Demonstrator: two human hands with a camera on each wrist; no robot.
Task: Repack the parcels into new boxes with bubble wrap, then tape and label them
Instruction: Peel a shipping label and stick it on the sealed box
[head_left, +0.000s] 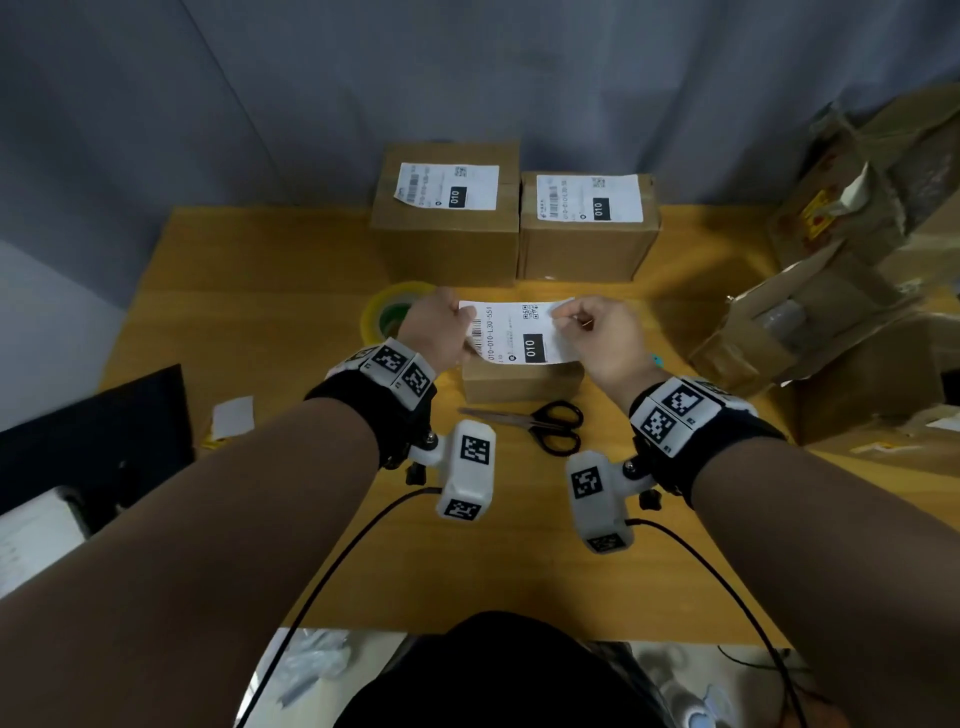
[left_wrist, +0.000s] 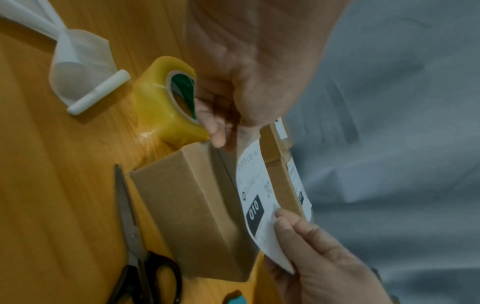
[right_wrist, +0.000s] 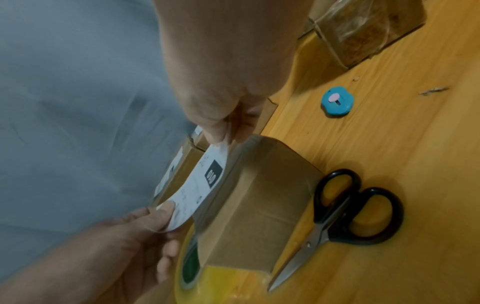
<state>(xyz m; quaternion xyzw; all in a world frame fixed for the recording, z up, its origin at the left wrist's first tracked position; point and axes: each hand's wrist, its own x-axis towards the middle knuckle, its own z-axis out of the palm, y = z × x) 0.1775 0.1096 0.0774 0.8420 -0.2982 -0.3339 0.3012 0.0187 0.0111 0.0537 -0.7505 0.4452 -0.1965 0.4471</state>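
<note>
The label (head_left: 519, 332) hangs just above the small box (head_left: 522, 382), its long axis running left to right between my hands, printed face up. My left hand (head_left: 441, 332) pinches the barcode end and my right hand (head_left: 597, 332) pinches the opposite end, fingers curled, wrists level. The box lies directly below on the tabletop (head_left: 260, 312), scissors (head_left: 545, 423) just nearer me.

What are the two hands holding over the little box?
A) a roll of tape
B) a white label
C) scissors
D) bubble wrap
B: the left hand and right hand each pinch an end of the white label above the little box.
</note>
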